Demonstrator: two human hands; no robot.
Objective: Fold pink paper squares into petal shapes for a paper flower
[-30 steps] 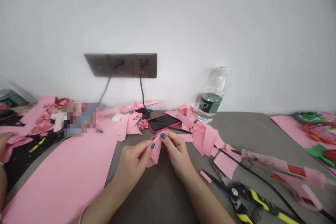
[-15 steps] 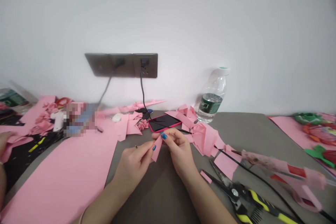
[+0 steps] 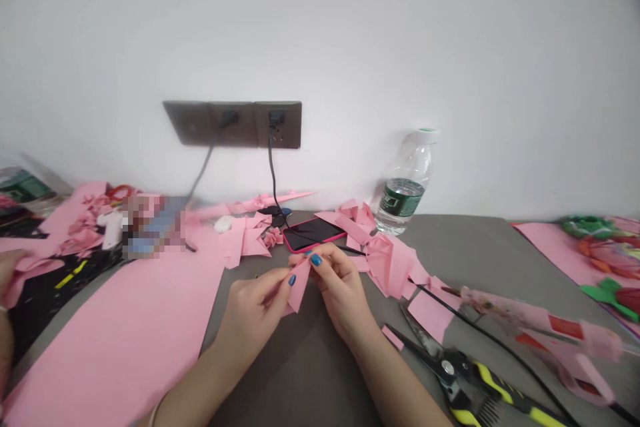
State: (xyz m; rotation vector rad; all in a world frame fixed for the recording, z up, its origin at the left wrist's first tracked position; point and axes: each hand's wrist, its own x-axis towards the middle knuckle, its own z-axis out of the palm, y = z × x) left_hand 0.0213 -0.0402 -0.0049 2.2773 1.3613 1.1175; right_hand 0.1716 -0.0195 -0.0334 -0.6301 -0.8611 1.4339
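Observation:
A small folded piece of pink paper [image 3: 299,291] is pinched between my two hands over the grey table. My left hand [image 3: 260,310] grips its lower left side with thumb and fingers. At its upper end, my right hand [image 3: 340,283] pinches it, the blue-nailed thumb on top. Just beyond my fingers lies a phone with a pink edge [image 3: 315,232]. A large folded pink paper shape [image 3: 390,261] rests to the right of my right hand, with more folded pink pieces [image 3: 245,240] to the left of the phone.
Yellow-black pliers [image 3: 450,373] and a pink glue gun [image 3: 545,320] with a black cable lie at the right. A water bottle [image 3: 403,190] stands by the wall. Large pink paper [image 3: 125,340] covers the left. Another person's hand [image 3: 9,270] is at the far left.
The small pink paper has turned slightly, and more of its face shows below my fingers. My left hand has shifted a little; my right hand is nearly still.

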